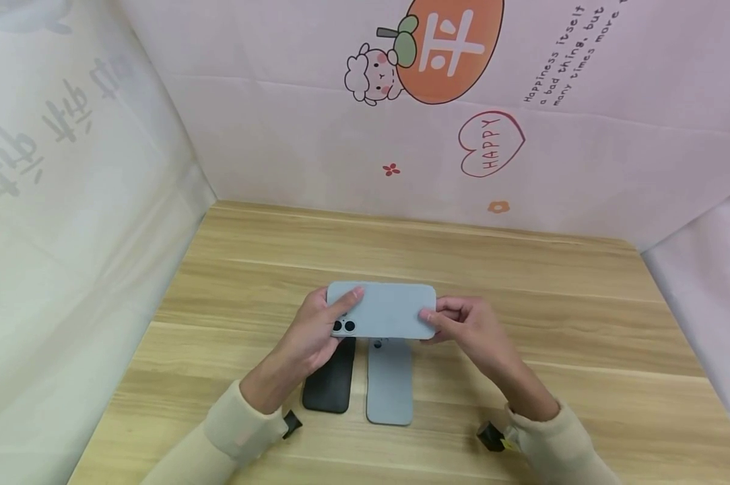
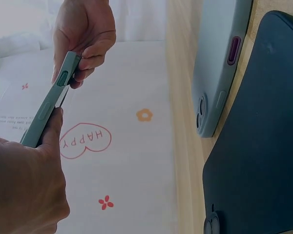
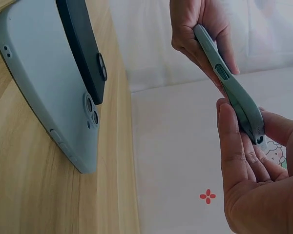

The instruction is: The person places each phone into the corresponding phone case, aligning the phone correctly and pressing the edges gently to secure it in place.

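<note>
A light blue-grey phone case is held sideways above the table, its back with two round camera openings facing up. My left hand grips its left end, thumb across the back. At the other end, my right hand pinches the right edge between thumb and fingers. In the right wrist view the side wall of the case bows outward near the right fingers. Below it on the table lie a black phone or case and a second light blue-grey one, side by side with camera ends away from me.
The wood-grain table is bordered by a white printed cloth at the back and a plain white cloth at the right. Small black wrist devices sit by both cream sleeves.
</note>
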Demonstrator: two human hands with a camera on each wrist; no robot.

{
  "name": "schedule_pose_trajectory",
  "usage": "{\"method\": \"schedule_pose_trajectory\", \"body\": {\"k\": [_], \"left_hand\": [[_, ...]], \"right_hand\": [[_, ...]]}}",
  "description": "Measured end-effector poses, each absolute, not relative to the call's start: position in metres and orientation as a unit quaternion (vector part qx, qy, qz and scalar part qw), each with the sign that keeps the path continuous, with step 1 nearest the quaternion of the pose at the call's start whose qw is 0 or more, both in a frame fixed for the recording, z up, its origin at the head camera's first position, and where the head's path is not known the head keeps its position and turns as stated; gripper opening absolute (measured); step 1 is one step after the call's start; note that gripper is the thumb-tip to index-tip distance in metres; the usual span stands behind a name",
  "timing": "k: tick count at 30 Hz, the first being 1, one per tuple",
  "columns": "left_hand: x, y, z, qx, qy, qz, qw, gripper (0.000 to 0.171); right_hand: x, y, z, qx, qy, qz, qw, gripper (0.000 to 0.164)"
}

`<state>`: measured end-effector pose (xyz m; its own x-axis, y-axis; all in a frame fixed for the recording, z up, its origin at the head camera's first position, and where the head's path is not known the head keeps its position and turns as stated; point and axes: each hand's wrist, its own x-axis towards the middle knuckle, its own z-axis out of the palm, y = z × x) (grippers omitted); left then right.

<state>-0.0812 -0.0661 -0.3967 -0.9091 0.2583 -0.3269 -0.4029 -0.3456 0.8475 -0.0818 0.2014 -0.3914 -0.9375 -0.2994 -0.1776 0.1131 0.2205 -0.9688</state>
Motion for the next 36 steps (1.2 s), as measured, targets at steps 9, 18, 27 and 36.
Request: {"method": "schedule_pose_trajectory", "body": {"k": [9,18,27,36], "left_hand": [[-0.0830,-0.0678,-0.3959,-0.075,0.524,0.824,0.202,0.037],[-0.0827,-0.0688,-0.3956,-0.079,0.521,0.825,0.203,0.038],[-0.0817,-0.0683,-0.3964,-0.072,0.521,0.826,0.204,0.036],[-0.0828,-0.0673,-0.3982,-0.077,0.518,0.825,0.211,0.035]], "right_hand": [[-0.0781,0.1991,-0.3933,-0.078,0.741,-0.638,0.195,0.033],[-0.0768,0.1993,-0.3953,-0.092,0.718,-0.658,0.206,0.031],[-0.0756,0.1988,-0.3971,-0.079,0.711,-0.668,0.204,0.031],[-0.0744,0.1990,-0.3989,-0.071,0.710,-0.668,0.210,0.032]]}}
